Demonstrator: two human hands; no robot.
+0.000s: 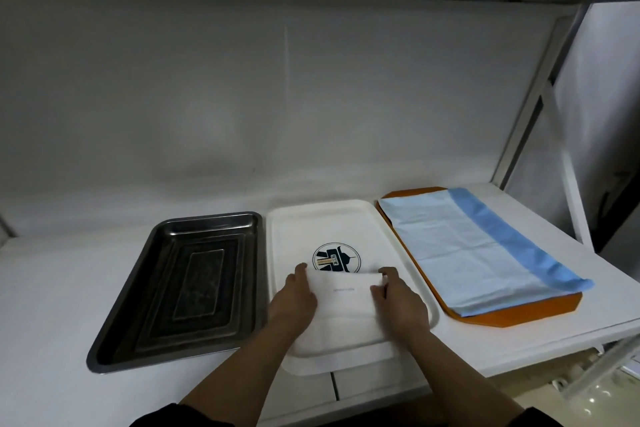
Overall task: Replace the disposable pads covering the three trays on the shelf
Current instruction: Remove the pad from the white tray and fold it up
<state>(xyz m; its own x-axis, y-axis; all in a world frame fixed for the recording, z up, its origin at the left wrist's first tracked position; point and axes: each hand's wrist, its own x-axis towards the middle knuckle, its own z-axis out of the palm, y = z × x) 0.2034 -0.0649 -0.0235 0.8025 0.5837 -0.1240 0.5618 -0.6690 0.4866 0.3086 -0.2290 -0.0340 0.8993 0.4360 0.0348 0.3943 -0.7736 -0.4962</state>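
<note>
Three trays stand side by side on the white shelf. The steel tray [180,284] at the left is bare. The white tray [318,222] in the middle carries a round dark logo [336,258]. A folded white pad [346,308] lies on its near half. My left hand [294,295] holds the pad's left edge. My right hand [394,298] pinches its top right corner. The orange tray [502,317] at the right is covered by a pale blue pad [460,253] with a darker blue strip along its right side.
The shelf [52,305] has a white back wall and an upper shelf overhead. A white metal upright [530,104] stands at the right rear. The white tray overhangs the shelf's front edge. The floor [595,399] shows at the lower right.
</note>
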